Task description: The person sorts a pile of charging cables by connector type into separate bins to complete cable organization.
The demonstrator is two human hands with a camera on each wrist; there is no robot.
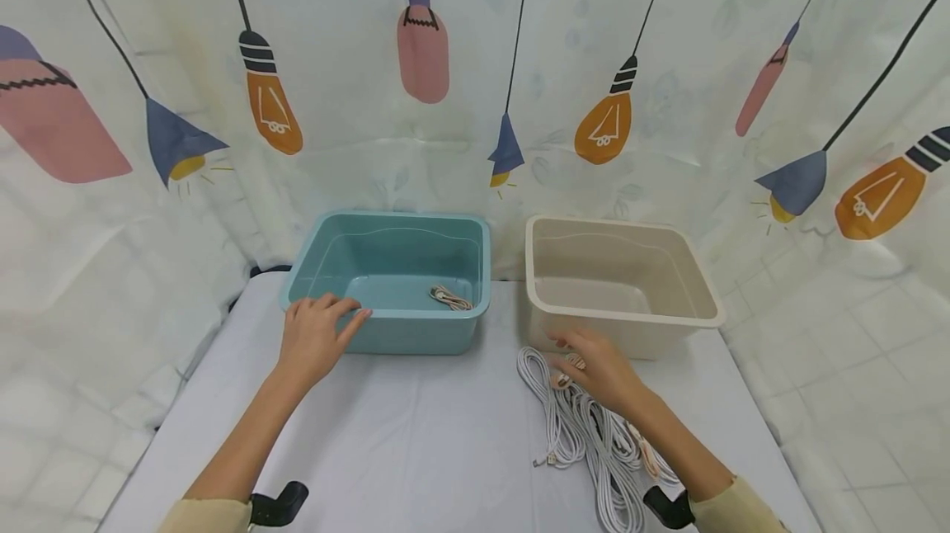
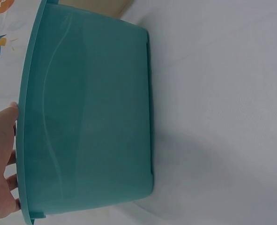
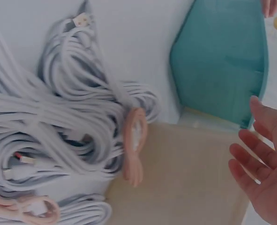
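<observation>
My left hand [image 1: 315, 339] rests on the near rim of a teal plastic bin [image 1: 416, 337], its fingertips at the edge. Inside that bin, toward its right front corner, lies a small beige coiled cable [image 1: 449, 298]. Over the table my right hand [image 1: 599, 368] hovers in front of a beige bin [image 1: 653, 338], holding nothing, its fingers loosely spread. Below and beside it sits a heap of bundled white cables [image 1: 612, 467]. A tied pink cable [image 3: 134, 150] lies on top of the heap near the beige bin, and another pink cable [image 3: 16, 206] shows at its edge.
Both bins stand side by side at the back of a white-covered table [image 1: 416, 450], with a narrow gap between them. A curtain [image 1: 356, 162] printed with lamps hangs close behind. Black wrist mounts [image 1: 280, 504] sit on both forearms.
</observation>
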